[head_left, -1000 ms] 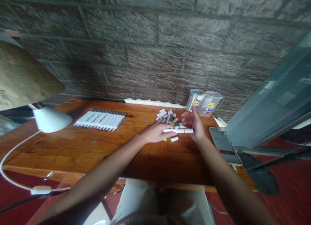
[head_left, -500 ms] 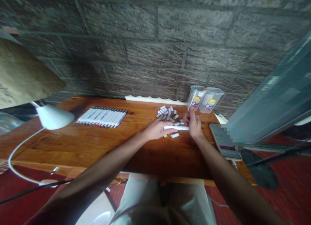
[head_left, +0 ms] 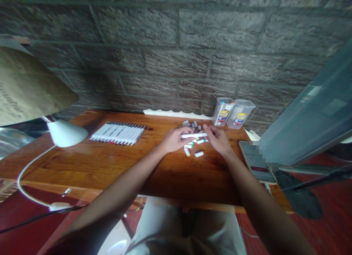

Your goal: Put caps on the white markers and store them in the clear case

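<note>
Two hands [head_left: 173, 140] holding one marker [head_left: 194, 135] | two containers [head_left: 238, 121] | perhaps ten caps [head_left: 199, 154]

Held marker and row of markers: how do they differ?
The held marker is between the left hand and right hand; the row of markers lies on the desk. The held marker runs crosswise; those in the row point roughly toward the wall. Both show white barrels.

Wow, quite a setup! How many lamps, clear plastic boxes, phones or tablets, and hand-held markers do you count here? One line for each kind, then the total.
Lamp: 1
Clear plastic boxes: 2
Phone or tablet: 1
Hand-held marker: 1
Total: 5
</note>
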Motion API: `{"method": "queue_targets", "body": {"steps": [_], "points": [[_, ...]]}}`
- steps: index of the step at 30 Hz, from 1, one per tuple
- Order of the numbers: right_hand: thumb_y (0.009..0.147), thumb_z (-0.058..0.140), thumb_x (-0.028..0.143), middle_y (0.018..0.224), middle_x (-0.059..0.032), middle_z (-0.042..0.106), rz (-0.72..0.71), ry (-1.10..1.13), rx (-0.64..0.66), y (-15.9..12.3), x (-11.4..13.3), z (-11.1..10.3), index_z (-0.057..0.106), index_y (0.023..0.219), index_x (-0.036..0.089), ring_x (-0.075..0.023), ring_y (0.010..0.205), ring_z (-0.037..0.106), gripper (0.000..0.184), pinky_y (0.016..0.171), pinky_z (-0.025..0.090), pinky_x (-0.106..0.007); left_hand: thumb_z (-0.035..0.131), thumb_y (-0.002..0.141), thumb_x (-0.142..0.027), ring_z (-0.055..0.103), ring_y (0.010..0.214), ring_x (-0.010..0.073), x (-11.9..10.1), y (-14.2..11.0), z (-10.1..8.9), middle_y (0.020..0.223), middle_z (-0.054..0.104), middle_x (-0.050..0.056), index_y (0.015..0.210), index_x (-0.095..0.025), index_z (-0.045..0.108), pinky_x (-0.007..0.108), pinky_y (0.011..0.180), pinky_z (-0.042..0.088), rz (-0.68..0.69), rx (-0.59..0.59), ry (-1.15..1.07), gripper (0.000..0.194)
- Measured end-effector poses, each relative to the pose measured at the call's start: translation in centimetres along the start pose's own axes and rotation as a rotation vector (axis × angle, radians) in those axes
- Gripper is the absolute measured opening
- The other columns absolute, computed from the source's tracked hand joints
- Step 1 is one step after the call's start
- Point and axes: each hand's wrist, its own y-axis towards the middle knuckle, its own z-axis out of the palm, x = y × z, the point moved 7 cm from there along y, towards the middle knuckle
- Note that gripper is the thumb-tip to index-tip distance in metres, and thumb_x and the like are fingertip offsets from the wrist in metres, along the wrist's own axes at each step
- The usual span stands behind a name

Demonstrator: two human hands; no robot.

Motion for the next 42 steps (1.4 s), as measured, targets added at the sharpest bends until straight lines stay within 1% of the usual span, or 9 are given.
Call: {"method": "queue_targets", "body": {"steps": [3, 8, 12, 15, 23, 28, 33, 38, 42], "points": [[0.084, 0.054, 0.063, 0.056, 0.0029, 0.053, -0.047, -0.062, 0.067, -0.3, 0.0, 0.8, 0.06, 0.061, 0.02, -0.0126, 0.057, 0.048, 0.049, 0.057, 0.035, -0.025, 0.069, 0.078, -0.051, 0.061, 0.071, 0.0121, 0.9, 0.4, -0.3, 0.097, 0.07, 0.008, 0.101, -0.012, 0.066, 0.023, 0.066, 0.048, -0.106, -0.053, -0.258, 0.045], [0.089, 0.051, 0.057, 0.059, 0.0032, 0.053, -0.036, -0.076, 0.191, -0.8, 0.0, 2.0, 0.064, 0.067, 0.017, -0.012, 0.058, 0.047, 0.047, 0.056, 0.033, -0.024, 0.049, 0.087, -0.065, 0.045, 0.043, 0.0057, 2.8, 0.7, -0.9, 0.09, 0.071, 0.01, 0.098, -0.01, 0.067, 0.02, 0.04, 0.032, -0.398, -0.133, -0.74, 0.059], [0.09, 0.053, 0.052, 0.08, 0.0, 0.068, -0.07, -0.012, 0.369, -1.7, 0.8, 3.7, 0.072, 0.09, 0.018, -0.0169, 0.075, 0.06, 0.039, 0.068, 0.042, -0.025, 0.037, 0.092, -0.064, 0.059, 0.054, 0.0124, 3.5, 0.3, -0.4, 0.084, 0.072, 0.013, 0.096, -0.008, 0.069, 0.021, 0.046, 0.04, -0.593, 0.013, -1.008, 0.065], [0.09, 0.054, 0.05, 0.087, -0.0015, 0.071, -0.096, -0.018, 0.404, -2.1, 1.4, 4.0, 0.073, 0.094, 0.019, -0.0194, 0.082, 0.063, 0.037, 0.073, 0.045, -0.027, 0.028, 0.095, -0.062, 0.066, 0.07, 0.0189, 3.5, 0.0, -0.3, 0.089, 0.073, 0.016, 0.1, -0.005, 0.07, 0.027, 0.059, 0.05, -0.66, 0.072, -1.167, 0.07], [0.094, 0.05, 0.046, 0.081, -0.002, 0.071, -0.22, -0.184, 0.476, -3.0, 2.1, 5.0, 0.071, 0.095, 0.019, -0.0166, 0.072, 0.063, 0.035, 0.065, 0.043, -0.026, 0.028, 0.092, -0.067, 0.064, 0.066, 0.0171, 3.8, -0.1, -0.5, 0.085, 0.073, 0.014, 0.093, -0.007, 0.071, 0.028, 0.06, 0.05, -0.694, -0.048, -1.242, 0.074], [0.097, 0.047, 0.042, 0.08, -0.0043, 0.072, -0.391, -0.375, 0.444, -3.7, 3.2, 5.4, 0.071, 0.092, 0.02, -0.0163, 0.069, 0.063, 0.032, 0.064, 0.04, -0.026, 0.035, 0.088, -0.071, 0.062, 0.063, 0.0147, 3.9, -0.4, 0.7, 0.075, 0.07, 0.01, 0.085, -0.008, 0.072, 0.025, 0.059, 0.047, -0.695, -0.014, -1.123, 0.073], [0.097, 0.046, 0.042, 0.071, -0.0049, 0.069, -0.48, -0.477, 0.367, -4.3, 4.4, 5.4, 0.069, 0.082, 0.021, -0.0169, 0.064, 0.061, 0.034, 0.061, 0.037, -0.027, 0.039, 0.085, -0.074, 0.056, 0.054, 0.0127, 3.2, -0.2, 0.1, 0.065, 0.064, 0.008, 0.079, -0.01, 0.071, 0.023, 0.049, 0.04, -0.613, -0.063, -1.101, 0.072], [0.097, 0.047, 0.04, 0.073, -0.0037, 0.07, -0.45, -0.355, 0.314, -4.4, 4.6, 5.7, 0.069, 0.087, 0.021, -0.0162, 0.065, 0.063, 0.031, 0.062, 0.041, -0.025, 0.038, 0.084, -0.076, 0.051, 0.05, 0.0111, 1.4, 0.7, -1.8, 0.062, 0.06, 0.005, 0.078, -0.011, 0.069, 0.024, 0.047, 0.038, -0.48, -0.122, -1.175, 0.072], [0.095, 0.049, 0.044, 0.074, -0.0017, 0.071, -0.337, -0.297, 0.233, -3.5, 4.1, 5.4, 0.07, 0.092, 0.022, -0.0163, 0.064, 0.064, 0.031, 0.061, 0.044, -0.025, 0.04, 0.083, -0.076, 0.052, 0.052, 0.0109, 1.7, 1.1, -3.8, 0.062, 0.059, 0.004, 0.078, -0.013, 0.068, 0.023, 0.048, 0.039, -0.419, -0.282, -1.12, 0.069]]}}
